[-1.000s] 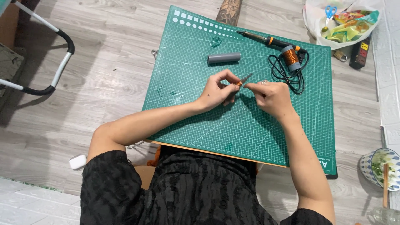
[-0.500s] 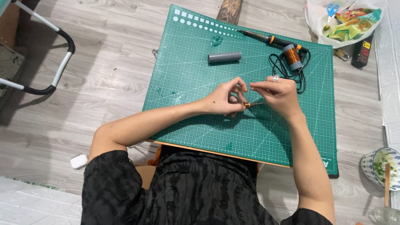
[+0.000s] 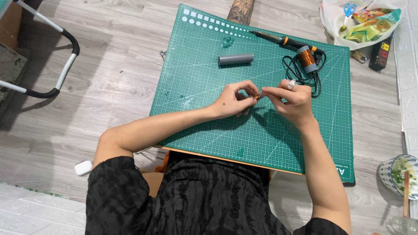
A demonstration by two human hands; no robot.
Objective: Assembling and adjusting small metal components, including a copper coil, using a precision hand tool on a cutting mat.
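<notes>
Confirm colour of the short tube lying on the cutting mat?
Plain grey. The tube lies on the green mat, beyond both hands; head view shows it clearly.

Grey tube (image 3: 235, 59), soldering iron (image 3: 283, 41), copper wire spool (image 3: 307, 58), scissors (image 3: 348, 9).

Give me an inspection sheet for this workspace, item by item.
Surface: green cutting mat on a grey wood floor.
Job's things: tiny copper-coloured piece pinched between both hands.
Clutter: grey tube; copper wire spool; soldering iron.
Grips: left hand and right hand meet fingertip to fingertip.
Cables: black cord coiled by the spool.
Surroundings: white bag, power strip, bowl, tubular frame.
</notes>
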